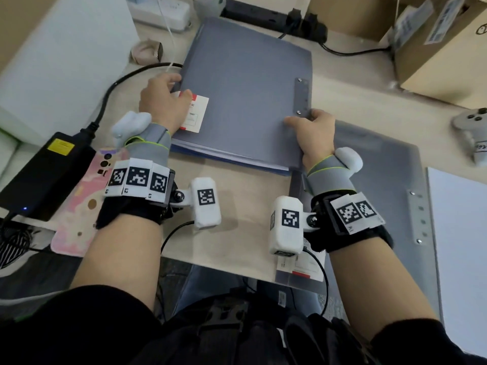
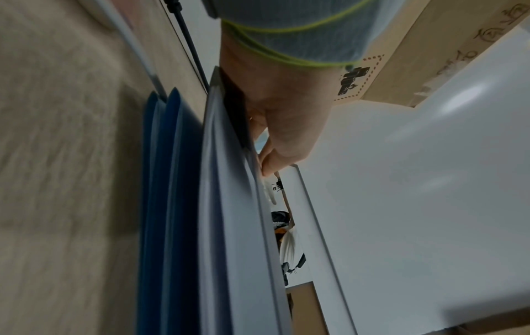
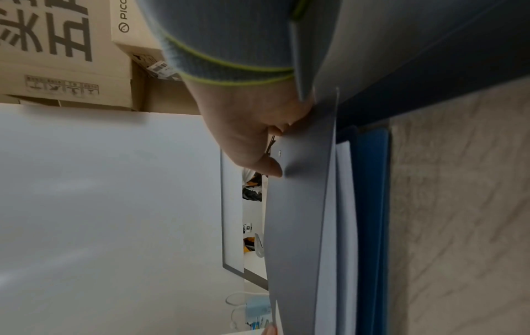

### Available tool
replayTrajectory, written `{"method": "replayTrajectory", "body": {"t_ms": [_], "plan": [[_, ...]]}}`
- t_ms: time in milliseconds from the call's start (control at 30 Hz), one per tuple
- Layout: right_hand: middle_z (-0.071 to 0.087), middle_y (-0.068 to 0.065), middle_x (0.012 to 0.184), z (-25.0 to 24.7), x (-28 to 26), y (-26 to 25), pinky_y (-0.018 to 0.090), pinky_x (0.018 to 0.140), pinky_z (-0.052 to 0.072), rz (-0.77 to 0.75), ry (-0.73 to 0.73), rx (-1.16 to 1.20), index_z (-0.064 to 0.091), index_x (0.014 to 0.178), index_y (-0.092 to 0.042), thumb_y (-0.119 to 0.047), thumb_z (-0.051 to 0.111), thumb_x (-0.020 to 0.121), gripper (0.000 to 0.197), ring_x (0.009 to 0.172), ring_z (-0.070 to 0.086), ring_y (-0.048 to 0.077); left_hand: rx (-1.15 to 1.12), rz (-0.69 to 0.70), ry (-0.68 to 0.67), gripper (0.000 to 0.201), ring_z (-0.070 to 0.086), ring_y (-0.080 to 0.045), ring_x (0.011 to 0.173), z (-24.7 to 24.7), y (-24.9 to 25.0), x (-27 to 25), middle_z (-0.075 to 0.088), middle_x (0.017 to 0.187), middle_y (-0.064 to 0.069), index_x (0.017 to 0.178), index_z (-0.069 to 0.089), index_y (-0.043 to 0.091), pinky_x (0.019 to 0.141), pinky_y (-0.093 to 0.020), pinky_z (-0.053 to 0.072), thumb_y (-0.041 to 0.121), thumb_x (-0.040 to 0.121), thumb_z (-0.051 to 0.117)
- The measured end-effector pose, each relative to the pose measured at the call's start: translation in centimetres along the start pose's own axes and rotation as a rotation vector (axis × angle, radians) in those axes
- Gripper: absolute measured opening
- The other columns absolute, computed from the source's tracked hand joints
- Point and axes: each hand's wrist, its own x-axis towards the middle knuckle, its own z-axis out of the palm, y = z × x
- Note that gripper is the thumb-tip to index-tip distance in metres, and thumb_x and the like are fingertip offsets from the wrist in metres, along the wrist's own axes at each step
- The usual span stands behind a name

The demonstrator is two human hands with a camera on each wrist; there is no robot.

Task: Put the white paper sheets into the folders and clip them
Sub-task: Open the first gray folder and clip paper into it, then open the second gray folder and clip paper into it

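A closed grey folder (image 1: 245, 101) with a red-and-white label (image 1: 196, 111) and a metal clip strip (image 1: 303, 96) lies on top of blue folders (image 2: 166, 204) at the table's middle. My left hand (image 1: 163, 98) grips its left edge by the label. My right hand (image 1: 313, 130) pinches its near right corner just below the clip strip, thumb on top. In the right wrist view a white sheet (image 3: 344, 181) shows under the grey cover (image 3: 298, 215). A second grey folder (image 1: 390, 180) lies flat under my right wrist. White paper sheets (image 1: 461, 233) lie at the far right.
A black power adapter (image 1: 44, 175) and a pink phone (image 1: 87, 206) lie at the near left. A white box (image 1: 66, 61) stands left, a power strip (image 1: 276, 19) behind, cardboard boxes (image 1: 434, 48) at back right, and a grey controller (image 1: 471, 127) at the right.
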Motion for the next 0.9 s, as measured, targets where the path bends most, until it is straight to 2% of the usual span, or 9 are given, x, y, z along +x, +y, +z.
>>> {"method": "replayTrajectory", "body": {"t_ms": [100, 167, 267, 333, 367, 467, 567, 733, 900], "plan": [[0.069, 0.002, 0.079, -0.3, -0.1, -0.2, 0.03, 0.071, 0.055, -0.006, -0.006, -0.061, 0.068, 0.086, -0.007, -0.023, 0.066, 0.06, 0.03, 0.077, 0.065, 0.024, -0.016, -0.008, 0.011, 0.039, 0.061, -0.023, 0.113, 0.2, -0.4, 0.5, 0.066, 0.122, -0.005, 0.122, 0.061, 0.023, 0.095, -0.027, 0.044, 0.024, 0.083, 0.057], [0.051, -0.003, 0.061, -0.6, -0.1, -0.4, 0.017, 0.052, 0.04, -0.029, 0.004, -0.119, 0.058, 0.067, -0.009, -0.015, 0.063, 0.072, 0.01, 0.06, 0.046, 0.017, -0.02, -0.007, 0.008, 0.039, 0.061, -0.023, 0.112, 0.4, -0.7, 0.5, 0.066, 0.122, -0.006, 0.122, 0.061, 0.021, 0.094, -0.027, 0.045, 0.022, 0.083, 0.057], [0.028, -0.004, 0.05, -1.1, 0.1, -0.4, 0.017, 0.035, 0.022, -0.117, 0.017, -0.182, 0.029, 0.051, -0.017, -0.009, 0.058, 0.078, 0.04, 0.05, 0.023, 0.013, -0.025, 0.002, 0.002, 0.04, 0.06, -0.023, 0.112, 0.6, -1.0, 0.6, 0.065, 0.123, -0.007, 0.124, 0.06, 0.018, 0.095, -0.026, 0.044, 0.021, 0.083, 0.058], [0.024, -0.002, 0.051, -1.4, 0.1, -0.5, 0.019, 0.036, 0.02, -0.149, 0.028, -0.211, 0.032, 0.049, -0.016, -0.009, 0.057, 0.077, 0.038, 0.053, 0.02, 0.014, -0.02, 0.009, -0.012, 0.041, 0.06, -0.024, 0.113, 0.6, -1.1, 0.5, 0.064, 0.123, -0.008, 0.124, 0.059, 0.017, 0.095, -0.027, 0.044, 0.021, 0.084, 0.059], [0.026, -0.001, 0.051, -1.5, 0.2, -0.5, 0.017, 0.036, 0.021, -0.156, 0.03, -0.222, 0.045, 0.05, -0.012, -0.009, 0.058, 0.076, 0.029, 0.055, 0.024, 0.014, -0.015, 0.013, -0.018, 0.041, 0.06, -0.025, 0.113, 0.6, -1.1, 0.5, 0.064, 0.123, -0.008, 0.125, 0.059, 0.017, 0.095, -0.027, 0.044, 0.022, 0.084, 0.059], [0.044, -0.007, 0.051, -1.9, 0.2, -0.7, 0.007, 0.04, 0.028, -0.145, 0.013, -0.222, 0.074, 0.079, -0.006, -0.013, 0.061, 0.076, 0.015, 0.056, 0.041, 0.011, 0.009, 0.019, -0.029, 0.042, 0.059, -0.024, 0.115, 0.5, -1.2, 0.2, 0.063, 0.124, -0.008, 0.126, 0.059, 0.016, 0.095, -0.026, 0.043, 0.023, 0.084, 0.059], [0.058, -0.005, 0.062, -2.7, -0.2, -0.8, 0.014, 0.054, 0.038, -0.154, -0.008, -0.17, 0.075, 0.083, -0.008, -0.012, 0.062, 0.075, 0.016, 0.066, 0.051, 0.01, 0.03, 0.026, -0.027, 0.043, 0.057, -0.023, 0.118, 0.3, -1.2, -0.3, 0.062, 0.128, -0.007, 0.127, 0.058, 0.016, 0.097, -0.026, 0.042, 0.024, 0.085, 0.058], [0.065, -0.006, 0.061, -4.7, -1.4, -0.2, 0.035, 0.078, 0.058, -0.155, -0.011, -0.068, 0.069, 0.063, -0.023, -0.013, 0.061, 0.071, 0.014, 0.066, 0.063, 0.013, 0.032, 0.107, -0.025, 0.041, 0.057, -0.024, 0.115, 0.6, 0.1, -2.3, 0.064, 0.122, -0.007, 0.125, 0.059, 0.02, 0.098, -0.031, 0.044, 0.027, 0.084, 0.058], [0.064, -0.001, 0.059, -7.8, -2.9, 1.2, 0.041, 0.076, 0.057, -0.14, 0.0, -0.013, 0.065, 0.061, -0.02, -0.008, 0.061, 0.074, 0.019, 0.059, 0.067, 0.016, -0.026, 0.238, -0.143, 0.049, 0.053, -0.033, 0.116, 2.2, 2.8, -6.5, 0.061, 0.12, -0.018, 0.119, 0.063, 0.018, 0.104, -0.034, 0.04, 0.037, 0.074, 0.055]]}}
